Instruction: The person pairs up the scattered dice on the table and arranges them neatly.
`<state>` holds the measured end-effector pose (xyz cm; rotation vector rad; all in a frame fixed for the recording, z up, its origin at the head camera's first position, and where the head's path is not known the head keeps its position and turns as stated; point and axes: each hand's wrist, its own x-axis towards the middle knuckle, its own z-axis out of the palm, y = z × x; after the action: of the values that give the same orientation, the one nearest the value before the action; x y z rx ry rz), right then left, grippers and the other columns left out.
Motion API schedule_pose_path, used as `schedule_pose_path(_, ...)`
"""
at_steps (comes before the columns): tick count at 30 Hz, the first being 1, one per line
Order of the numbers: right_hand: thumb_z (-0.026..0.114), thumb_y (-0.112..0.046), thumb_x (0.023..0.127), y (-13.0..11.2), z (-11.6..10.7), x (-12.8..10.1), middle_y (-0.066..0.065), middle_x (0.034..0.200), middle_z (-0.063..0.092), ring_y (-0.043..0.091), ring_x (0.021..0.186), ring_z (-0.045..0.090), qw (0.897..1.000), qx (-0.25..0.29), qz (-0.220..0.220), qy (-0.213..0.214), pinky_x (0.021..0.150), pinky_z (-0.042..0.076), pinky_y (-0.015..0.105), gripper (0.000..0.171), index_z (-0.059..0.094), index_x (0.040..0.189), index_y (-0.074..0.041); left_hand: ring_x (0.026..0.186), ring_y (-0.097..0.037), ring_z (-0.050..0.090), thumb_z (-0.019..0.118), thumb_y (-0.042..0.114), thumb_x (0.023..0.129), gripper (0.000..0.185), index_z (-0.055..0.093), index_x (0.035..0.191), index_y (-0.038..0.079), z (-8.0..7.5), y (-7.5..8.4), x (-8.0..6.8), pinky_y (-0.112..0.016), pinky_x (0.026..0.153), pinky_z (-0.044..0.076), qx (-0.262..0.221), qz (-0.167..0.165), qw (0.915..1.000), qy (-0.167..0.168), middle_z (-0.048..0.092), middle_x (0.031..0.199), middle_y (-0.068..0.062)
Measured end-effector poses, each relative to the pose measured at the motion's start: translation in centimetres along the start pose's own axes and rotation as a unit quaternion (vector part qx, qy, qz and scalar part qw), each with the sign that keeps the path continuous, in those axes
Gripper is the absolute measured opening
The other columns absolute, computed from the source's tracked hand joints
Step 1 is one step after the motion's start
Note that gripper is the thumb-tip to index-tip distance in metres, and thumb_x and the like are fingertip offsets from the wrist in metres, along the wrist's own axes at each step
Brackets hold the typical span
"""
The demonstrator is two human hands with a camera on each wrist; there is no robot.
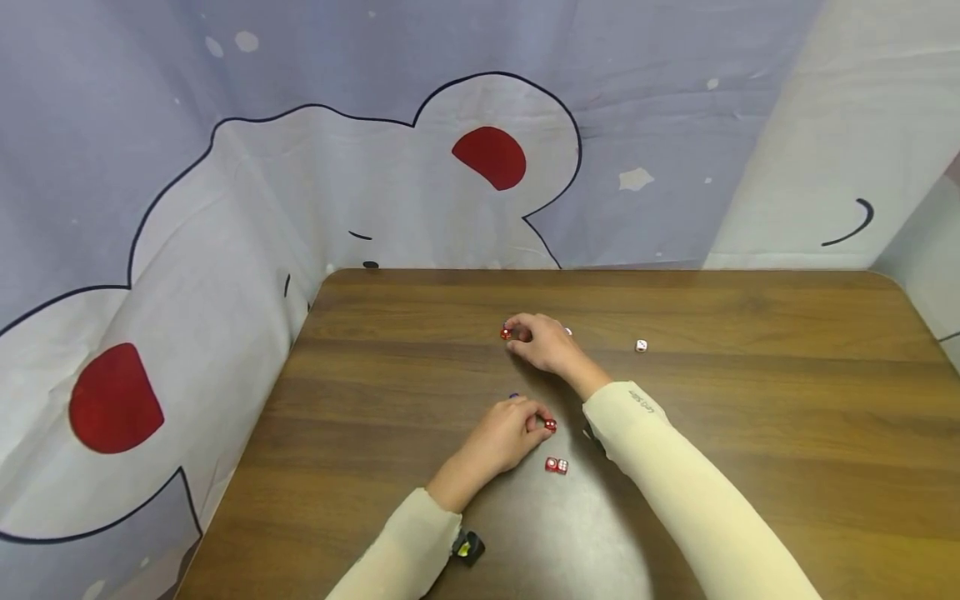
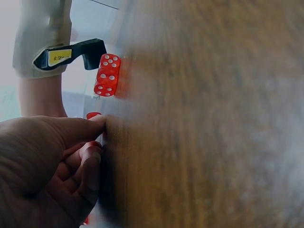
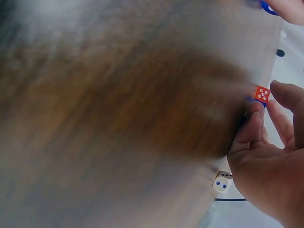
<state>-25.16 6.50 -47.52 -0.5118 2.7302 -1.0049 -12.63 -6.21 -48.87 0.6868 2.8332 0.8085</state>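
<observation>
Lower centre, the left hand (image 1: 501,433) pinches a half-covered red die (image 1: 551,425); I can't tell whether the right hand (image 1: 546,343), above, pinches another die (image 1: 506,334).

Plenty of room down the tabletop's (image 1: 795,417) right edge, up to the far right corner, with another lane along the left edge! Through the middle it's blocked: right sleeve (image 1: 667,467) slanting in from the near side, left hand (image 1: 498,437) and red dice (image 1: 552,464) crowding beside it, white die (image 1: 641,346) nearer the far edge.
</observation>
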Motion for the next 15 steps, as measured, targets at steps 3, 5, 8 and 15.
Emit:
schedule_pose_path(3, 0.071, -0.022, 0.095, -0.16, 0.09, 0.11, 0.006, 0.102, 0.063, 0.023, 0.095, 0.058, 1.0, 0.003, 0.005, -0.002, 0.082, 0.047, 0.039, 0.03, 0.067, 0.124, -0.016, 0.069, -0.003, 0.047, 0.074, 0.026, 0.094, 0.014, 0.073, 0.1, 0.013, 0.04, -0.02, -0.05, -0.018, 0.064, 0.04, 0.0, 0.003, 1.0, 0.002, 0.05, 0.074, 0.01)
schedule_pose_path(5, 0.071, -0.022, 0.095, -0.2, 0.12, 0.22, 0.005, 0.102, 0.063, 0.022, 0.095, 0.057, 1.0, 0.005, 0.008, -0.004, 0.082, 0.047, 0.039, 0.029, 0.067, 0.124, -0.017, 0.069, -0.003, 0.047, 0.075, 0.025, 0.094, 0.014, 0.073, 0.1, 0.013, 0.06, -0.01, -0.04, -0.018, 0.064, 0.04, -0.002, 0.003, 1.0, 0.002, 0.05, 0.074, 0.009)
schedule_pose_path(8, 0.071, -0.022, 0.095, -0.26, 0.19, 0.39, 0.005, 0.099, 0.063, 0.022, 0.093, 0.057, 1.0, 0.002, 0.005, -0.004, 0.081, 0.047, 0.038, 0.027, 0.068, 0.121, -0.017, 0.067, -0.003, 0.046, 0.075, 0.024, 0.093, 0.014, 0.073, 0.101, 0.012, 0.07, 0.01, -0.03, -0.018, 0.063, 0.04, -0.006, 0.002, 1.0, 0.002, 0.05, 0.074, 0.009)
schedule_pose_path(15, 0.072, -0.022, 0.094, -0.3, 0.39, 0.64, 0.002, 0.094, 0.064, 0.019, 0.087, 0.058, 1.0, -0.006, 0.006, -0.004, 0.076, 0.047, 0.035, 0.022, 0.069, 0.115, -0.016, 0.067, -0.003, 0.045, 0.075, 0.025, 0.094, 0.015, 0.074, 0.103, 0.013, 0.04, 0.05, -0.09, -0.018, 0.062, 0.038, -0.01, -0.009, 0.9999, -0.004, 0.05, 0.075, 0.008)
